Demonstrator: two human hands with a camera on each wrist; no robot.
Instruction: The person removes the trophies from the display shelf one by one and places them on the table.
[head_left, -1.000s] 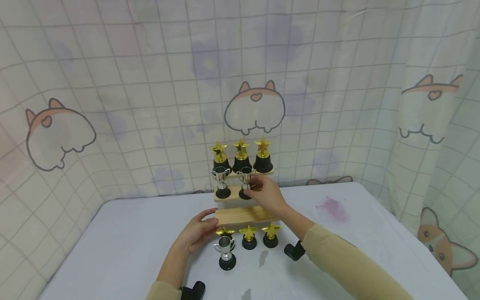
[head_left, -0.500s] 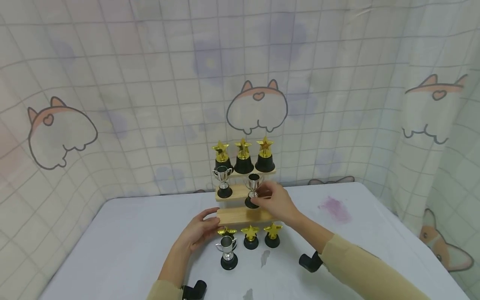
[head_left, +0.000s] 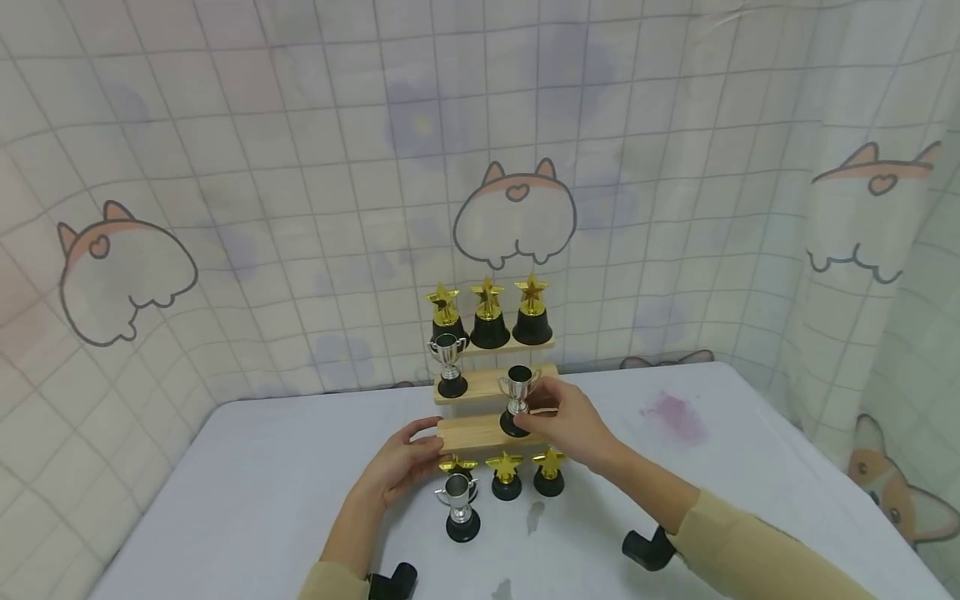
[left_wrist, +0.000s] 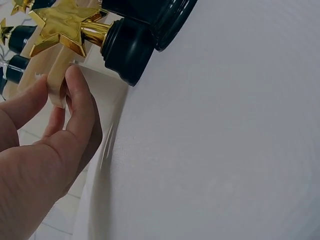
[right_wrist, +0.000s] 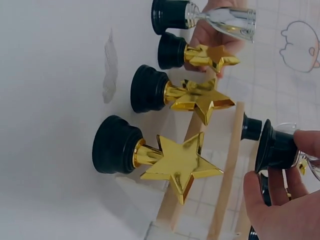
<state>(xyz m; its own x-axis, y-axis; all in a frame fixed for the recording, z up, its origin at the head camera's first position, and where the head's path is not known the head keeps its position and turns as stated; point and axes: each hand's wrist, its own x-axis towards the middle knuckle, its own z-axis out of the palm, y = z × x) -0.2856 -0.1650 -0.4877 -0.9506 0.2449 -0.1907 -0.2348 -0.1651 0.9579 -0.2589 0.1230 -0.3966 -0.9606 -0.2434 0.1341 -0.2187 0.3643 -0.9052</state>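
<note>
My right hand (head_left: 577, 423) holds a silver trophy cup (head_left: 518, 385) upright by its lower part, in front of the wooden stand's middle step (head_left: 483, 383). In the right wrist view, fingers and thumb close round the cup's black base (right_wrist: 276, 150). My left hand (head_left: 405, 461) grips the left end of the bottom step (head_left: 468, 435); the left wrist view shows the board's end (left_wrist: 57, 80) pinched between thumb and fingers. Another silver trophy cup (head_left: 447, 354) stands at the middle step's left. A third silver cup (head_left: 460, 500) stands on the table before the stand.
Several gold star trophies stand about: a row on the top step, including the right one (head_left: 532, 312), and a row on the white table (head_left: 247, 500) before the bottom step, including the right one (head_left: 550, 473). A patterned curtain (head_left: 315, 208) hangs behind.
My right hand has brought the silver trophy cup forward and to the right, off the middle step to before it. The left hand stays at the bottom step's end.
</note>
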